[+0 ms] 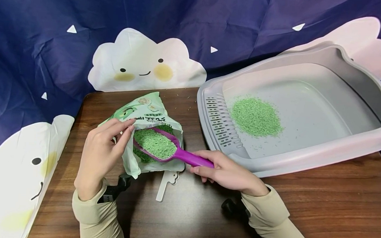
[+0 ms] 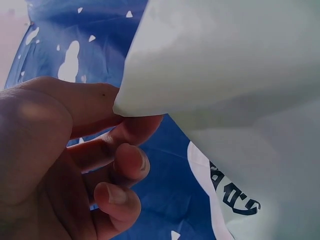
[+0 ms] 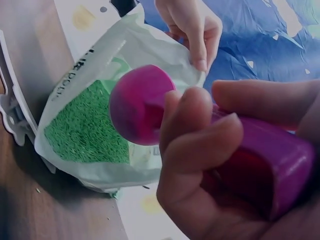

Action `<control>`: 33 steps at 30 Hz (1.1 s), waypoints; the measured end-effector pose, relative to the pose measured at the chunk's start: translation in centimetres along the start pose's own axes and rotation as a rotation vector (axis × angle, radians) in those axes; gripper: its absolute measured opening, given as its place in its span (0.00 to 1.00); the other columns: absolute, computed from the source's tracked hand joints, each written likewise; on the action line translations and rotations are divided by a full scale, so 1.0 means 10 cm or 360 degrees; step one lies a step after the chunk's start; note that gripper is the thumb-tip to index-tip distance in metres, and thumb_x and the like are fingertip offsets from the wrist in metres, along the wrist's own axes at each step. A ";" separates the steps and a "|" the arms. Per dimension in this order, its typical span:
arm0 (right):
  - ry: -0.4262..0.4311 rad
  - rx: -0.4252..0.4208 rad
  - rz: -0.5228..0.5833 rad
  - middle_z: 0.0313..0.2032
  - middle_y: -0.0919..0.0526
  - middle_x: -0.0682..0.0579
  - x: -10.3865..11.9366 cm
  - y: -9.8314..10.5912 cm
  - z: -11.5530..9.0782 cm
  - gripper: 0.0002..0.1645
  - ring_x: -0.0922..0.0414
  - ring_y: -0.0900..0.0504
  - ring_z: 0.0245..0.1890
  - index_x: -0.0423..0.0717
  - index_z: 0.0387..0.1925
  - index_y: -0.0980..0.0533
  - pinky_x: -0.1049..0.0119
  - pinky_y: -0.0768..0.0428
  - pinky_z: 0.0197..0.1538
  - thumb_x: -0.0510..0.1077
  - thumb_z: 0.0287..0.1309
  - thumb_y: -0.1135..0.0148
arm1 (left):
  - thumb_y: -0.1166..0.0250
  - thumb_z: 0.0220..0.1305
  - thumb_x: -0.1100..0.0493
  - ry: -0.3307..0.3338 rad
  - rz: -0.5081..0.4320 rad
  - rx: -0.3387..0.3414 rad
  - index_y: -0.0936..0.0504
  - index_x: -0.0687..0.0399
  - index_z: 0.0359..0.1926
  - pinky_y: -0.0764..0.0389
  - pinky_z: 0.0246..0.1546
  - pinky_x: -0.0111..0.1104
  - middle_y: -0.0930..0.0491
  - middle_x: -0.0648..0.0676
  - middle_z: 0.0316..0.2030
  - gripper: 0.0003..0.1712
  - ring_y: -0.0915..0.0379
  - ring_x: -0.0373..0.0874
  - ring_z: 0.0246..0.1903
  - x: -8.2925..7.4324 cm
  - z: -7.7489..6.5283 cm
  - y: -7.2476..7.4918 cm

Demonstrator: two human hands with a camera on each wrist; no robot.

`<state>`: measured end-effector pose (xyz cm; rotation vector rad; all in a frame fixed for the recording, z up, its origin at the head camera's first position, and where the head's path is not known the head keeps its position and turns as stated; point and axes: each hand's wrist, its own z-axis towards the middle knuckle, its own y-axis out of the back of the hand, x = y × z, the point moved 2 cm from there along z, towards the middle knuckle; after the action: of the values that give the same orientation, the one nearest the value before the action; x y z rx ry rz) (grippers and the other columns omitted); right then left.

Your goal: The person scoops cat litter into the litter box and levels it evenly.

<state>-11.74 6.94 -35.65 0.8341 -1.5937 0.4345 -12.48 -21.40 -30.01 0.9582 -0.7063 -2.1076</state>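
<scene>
My right hand [image 1: 221, 170] grips the handle of a purple scoop [image 1: 193, 158]. Green cat litter pellets [image 1: 156, 144] heap in its bowl, which lies at the mouth of a pale green-and-white litter bag [image 1: 152, 111]. With thumb and finger my left hand [image 1: 103, 150] pinches the edge of that bag; the left wrist view shows the bag's corner [image 2: 142, 95] between them while the other fingers curl loosely. Further pellets [image 3: 85, 130] fill the bag under the scoop in the right wrist view.
A large grey litter box [image 1: 291, 167] stands on the right, with a slotted step on its near left side and a pile of green pellets [image 1: 256, 117] inside. A small white cloud-shaped tool [image 1: 165, 186] lies on the wooden table [image 1: 185, 212] below the bag. Behind hangs a blue cloth [image 1: 231, 24].
</scene>
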 end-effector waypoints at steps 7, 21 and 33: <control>0.0004 0.0029 -0.0017 0.26 0.23 0.43 0.01 0.06 -0.04 0.16 0.61 0.25 0.22 0.53 0.54 0.24 0.68 0.25 0.23 0.45 0.66 0.44 | 0.34 0.60 0.65 0.0003 -0.0004 0.0000 0.13 0.58 0.43 0.41 0.21 0.23 0.21 0.48 0.24 0.11 0.39 0.32 0.20 0.00 0.00 0.00; 0.0087 0.0071 -0.0080 0.30 0.21 0.52 0.05 0.20 -0.15 0.14 0.61 0.24 0.23 0.49 0.52 0.24 0.69 0.24 0.25 0.41 0.66 0.45 | 0.34 0.59 0.66 0.0005 -0.0009 -0.0002 0.13 0.58 0.43 0.41 0.21 0.23 0.21 0.48 0.23 0.11 0.40 0.31 0.20 0.00 0.00 -0.01; 0.0187 0.0143 -0.0044 0.32 0.21 0.50 0.06 0.30 -0.23 0.15 0.59 0.24 0.24 0.43 0.54 0.25 0.69 0.23 0.27 0.37 0.66 0.47 | 0.35 0.60 0.66 0.0010 -0.0004 0.0003 0.13 0.58 0.43 0.41 0.21 0.23 0.21 0.48 0.23 0.11 0.41 0.32 0.20 0.00 0.00 -0.01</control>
<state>-12.29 10.41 -34.11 0.8816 -1.4617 0.5288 -12.50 -21.35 -30.10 0.9668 -0.7047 -2.1055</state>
